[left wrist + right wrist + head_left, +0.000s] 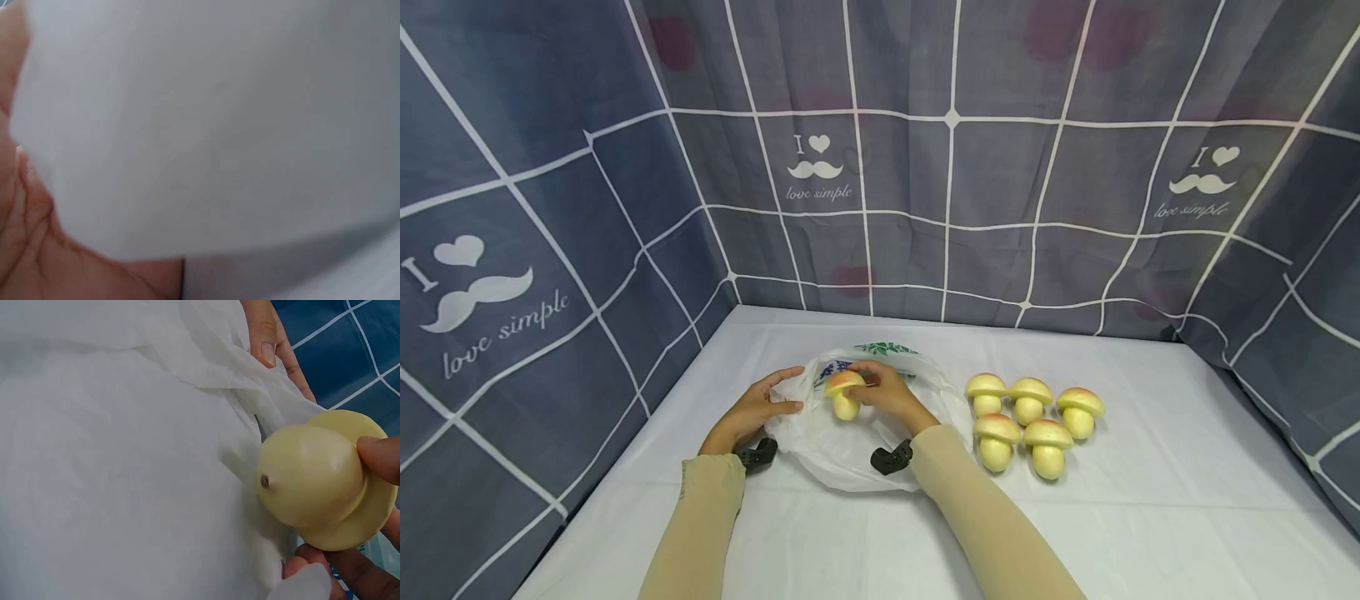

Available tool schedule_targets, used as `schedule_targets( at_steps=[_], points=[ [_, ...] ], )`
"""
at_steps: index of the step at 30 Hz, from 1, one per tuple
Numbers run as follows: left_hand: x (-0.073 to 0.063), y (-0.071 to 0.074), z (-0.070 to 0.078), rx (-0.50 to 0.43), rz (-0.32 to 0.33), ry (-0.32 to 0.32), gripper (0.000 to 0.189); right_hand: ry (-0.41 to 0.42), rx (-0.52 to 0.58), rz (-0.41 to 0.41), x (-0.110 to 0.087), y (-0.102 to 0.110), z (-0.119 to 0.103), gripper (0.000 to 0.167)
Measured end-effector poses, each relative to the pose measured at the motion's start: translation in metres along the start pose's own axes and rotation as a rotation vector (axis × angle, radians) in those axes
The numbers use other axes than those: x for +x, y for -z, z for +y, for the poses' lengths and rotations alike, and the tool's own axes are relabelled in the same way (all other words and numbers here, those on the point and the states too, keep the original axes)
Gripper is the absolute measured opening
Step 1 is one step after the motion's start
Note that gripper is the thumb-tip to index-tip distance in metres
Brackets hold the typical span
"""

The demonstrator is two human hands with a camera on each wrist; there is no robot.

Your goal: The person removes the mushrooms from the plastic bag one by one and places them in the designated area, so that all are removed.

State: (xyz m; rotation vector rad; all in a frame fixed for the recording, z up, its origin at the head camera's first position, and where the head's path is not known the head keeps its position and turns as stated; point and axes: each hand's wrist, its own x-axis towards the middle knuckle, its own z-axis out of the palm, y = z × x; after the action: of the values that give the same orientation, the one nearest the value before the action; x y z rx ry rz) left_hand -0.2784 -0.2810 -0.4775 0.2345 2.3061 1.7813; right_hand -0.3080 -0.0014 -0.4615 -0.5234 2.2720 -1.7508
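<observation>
A toy mushroom (846,407) with a yellow stem and orange-tinged cap is pinched by my right hand (886,392), above the opening of a white plastic bag (842,462). In the right wrist view, the mushroom (312,475) shows its stem end, with the thumb and fingers on its cap. At the bag's left rim is my left hand (752,414), its thumb and fingers spread and fairly straight against the plastic. White plastic (200,125) fills most of the left wrist view and covers part of the palm.
Several similar mushrooms (1047,448) stand in two rows on the white tablecloth (1150,517), right of the bag. Behind and at both sides hangs a dark checked curtain (910,167). Green and blue print (883,348) shows on the bag's far side.
</observation>
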Motion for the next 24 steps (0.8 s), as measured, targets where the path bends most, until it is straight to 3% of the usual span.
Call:
schedule_targets(
  at_steps=[9,24],
  points=[
    [0.000,-0.001,-0.001,-0.044,-0.015,-0.007,0.080,0.011,0.061,-0.025,-0.007,0.006,-0.001,0.051],
    [-0.001,-0.001,-0.002,-0.052,-0.016,-0.018,0.081,0.112,-0.015,-0.033,-0.027,0.024,-0.018,0.050]
  ],
)
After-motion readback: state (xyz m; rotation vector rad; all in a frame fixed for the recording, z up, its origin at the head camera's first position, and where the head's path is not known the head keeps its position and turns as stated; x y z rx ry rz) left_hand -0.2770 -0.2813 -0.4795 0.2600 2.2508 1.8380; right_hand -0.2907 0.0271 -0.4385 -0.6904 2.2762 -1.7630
